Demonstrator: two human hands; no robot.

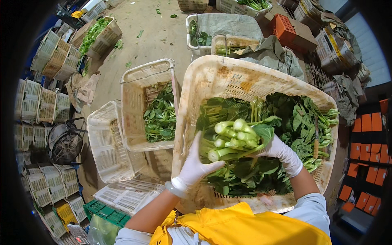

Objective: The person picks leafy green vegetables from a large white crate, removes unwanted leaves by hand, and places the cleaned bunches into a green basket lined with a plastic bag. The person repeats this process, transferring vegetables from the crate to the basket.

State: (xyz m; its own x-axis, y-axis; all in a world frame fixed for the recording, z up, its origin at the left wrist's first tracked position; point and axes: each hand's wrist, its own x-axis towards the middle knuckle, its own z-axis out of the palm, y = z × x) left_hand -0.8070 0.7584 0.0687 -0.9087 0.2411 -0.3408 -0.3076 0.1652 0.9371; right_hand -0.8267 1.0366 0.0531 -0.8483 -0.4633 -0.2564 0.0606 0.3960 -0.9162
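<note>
My right hand (275, 150), in a white glove, grips a bunch of leafy green stems (237, 137) by its leafy side. The thick pale cut ends point left, towards me and up. Beside those ends my left hand (196, 168), also gloved, has its thumb and fingers spread, with nothing visibly held. Both are above a large stained white plastic crate (196, 82). More leafy green vegetables (235, 177) lie inside it. On the greens at the crate's right side rests a knife with a wooden handle (316, 145).
Left of the large crate stand a white crate with loose leaves (147, 72) and another white crate (105, 144). A green plastic crate (107, 214) is at lower left, near a black round fan (65, 142). Cloth-covered crates (226, 24) stand beyond. Orange boxes (366, 151) fill shelves at right.
</note>
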